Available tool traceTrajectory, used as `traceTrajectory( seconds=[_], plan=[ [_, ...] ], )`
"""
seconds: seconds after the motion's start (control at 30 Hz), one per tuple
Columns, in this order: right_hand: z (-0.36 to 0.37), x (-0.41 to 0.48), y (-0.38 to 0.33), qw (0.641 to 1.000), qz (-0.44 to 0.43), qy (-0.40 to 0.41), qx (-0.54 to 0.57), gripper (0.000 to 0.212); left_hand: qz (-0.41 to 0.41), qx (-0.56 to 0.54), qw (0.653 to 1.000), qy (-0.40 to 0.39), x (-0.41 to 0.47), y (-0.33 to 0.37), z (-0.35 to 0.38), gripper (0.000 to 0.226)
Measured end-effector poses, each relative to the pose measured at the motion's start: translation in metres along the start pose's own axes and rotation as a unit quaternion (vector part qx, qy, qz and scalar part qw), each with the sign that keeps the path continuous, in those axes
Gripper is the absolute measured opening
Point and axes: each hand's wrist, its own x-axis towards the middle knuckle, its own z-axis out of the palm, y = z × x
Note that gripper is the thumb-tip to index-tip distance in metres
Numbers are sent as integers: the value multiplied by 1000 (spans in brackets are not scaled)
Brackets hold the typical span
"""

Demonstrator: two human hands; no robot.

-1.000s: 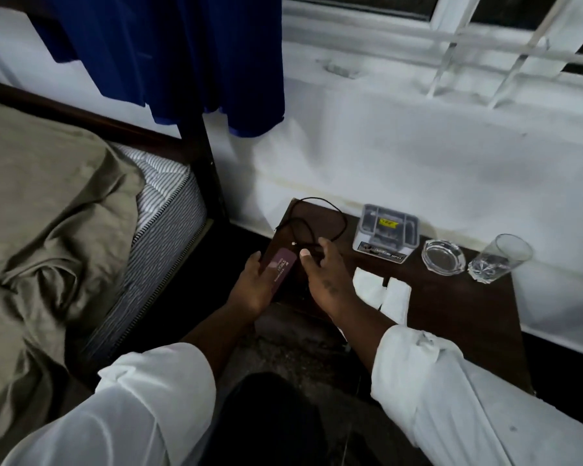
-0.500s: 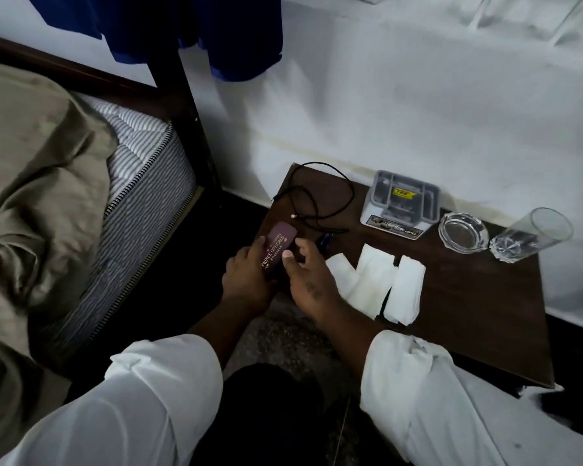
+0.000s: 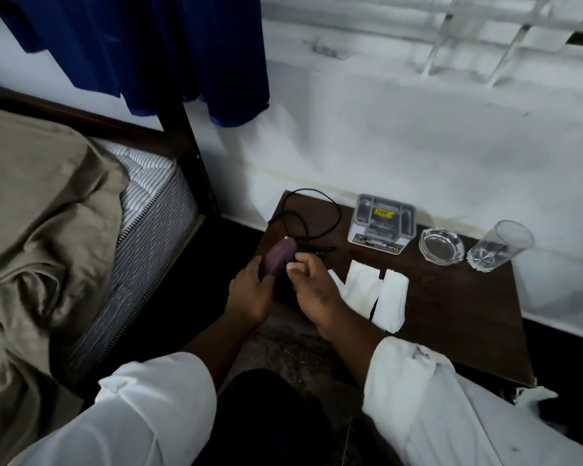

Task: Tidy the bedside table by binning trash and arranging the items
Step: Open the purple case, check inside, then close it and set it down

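The left hand (image 3: 249, 294) grips a maroon case (image 3: 278, 258), its fingers wrapped round the lower half so that the rounded upper end sticks out. The case is held over the surface (image 3: 451, 314), to the left of the grey box (image 3: 382, 227) and nearer the person than it. The right hand (image 3: 313, 290) is just right of the case, between it and the grey box's near side. Its fingers are curled and its thumb tip seems to touch the case's edge. Whether those fingers actually pinch the case or something behind it cannot be told from this dim view.

A black cable (image 3: 317, 213) lies in loose loops to the left of the grey box, one end running down behind the case. Folded white tissues (image 3: 377, 290) lie on the near side of the grey box, just beside the right hand. A glass ashtray (image 3: 441, 245) sits just right of the grey box, and a clear drinking glass (image 3: 498, 245) stands farther right, next to the ashtray. The bed (image 3: 48, 213), with its rumpled tan sheet, lies well to the left of the grey box.
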Motion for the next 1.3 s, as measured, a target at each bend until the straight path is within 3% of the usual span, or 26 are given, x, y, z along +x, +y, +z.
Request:
traceTrajectory(
  seconds=[0.17, 0.23, 0.27, 0.43, 0.63, 0.73, 0.87, 1.0, 1.2, 1.3],
  plan=[
    [-28, -21, -13, 997, -2, 29, 68, 42, 41, -96, 995, -13, -36, 40, -12, 60],
    [-44, -33, -19, 995, -4, 34, 96, 31, 47, -142, 988, -32, -51, 58, -15, 25],
    [-53, -41, -25, 993, -10, 39, 114, 27, 62, -154, 985, -46, -57, 66, -15, 19],
    [-96, -76, -42, 975, -21, 46, 218, 12, 119, -164, 976, -80, -84, 97, -16, 49],
    [-135, -116, -47, 951, -26, 51, 304, 34, 172, -145, 967, -120, -113, 130, -15, 36],
    [-153, -135, -48, 942, -43, 48, 328, 38, 224, -87, 964, -115, -126, 147, -12, 21],
    [-172, -153, -44, 933, -62, 73, 346, 36, 329, 8, 939, -97, -152, 174, -10, 26],
    [-190, -176, -47, 921, -92, 85, 370, 34, 444, 145, 882, -55, -169, 198, -7, 30],
    [-205, -196, -46, 910, -115, 128, 377, 51, 529, 277, 802, -19, -189, 225, 2, 26],
    [-210, -203, -44, 904, -117, 150, 382, 49, 544, 344, 764, -22, -197, 234, 7, 25]
  ],
)
